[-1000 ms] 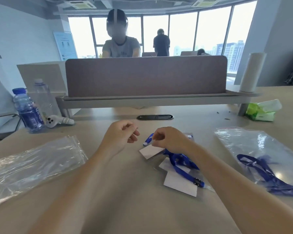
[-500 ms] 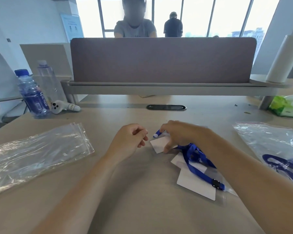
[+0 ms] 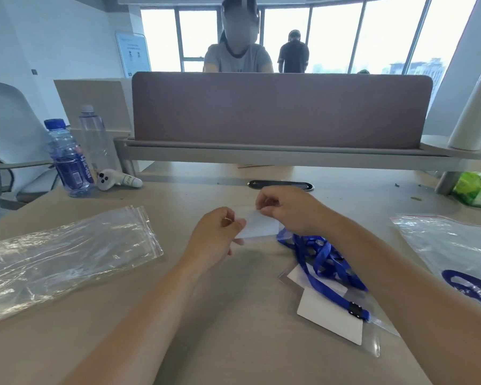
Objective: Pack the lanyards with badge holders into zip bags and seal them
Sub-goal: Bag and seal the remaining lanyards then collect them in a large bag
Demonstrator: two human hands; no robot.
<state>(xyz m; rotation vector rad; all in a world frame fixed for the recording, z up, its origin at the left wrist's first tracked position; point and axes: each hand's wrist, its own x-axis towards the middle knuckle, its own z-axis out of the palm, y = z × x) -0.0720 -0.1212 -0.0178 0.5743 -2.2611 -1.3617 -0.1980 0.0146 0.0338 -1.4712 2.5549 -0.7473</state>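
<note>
Both hands are pinching one badge holder [image 3: 258, 227] (blue lanyards [image 3: 318, 255] trailing beside it): left hand [image 3: 215, 237] gripping its near corner, right hand [image 3: 285, 209] its far edge.

Bare forearms [image 3: 156, 315] meet left grip [image 3: 217, 234] and right grip [image 3: 289, 211].

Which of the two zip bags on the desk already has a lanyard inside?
The right zip bag: a blue lanyard shows through its plastic. The left zip bag shows only clear plastic.
</note>
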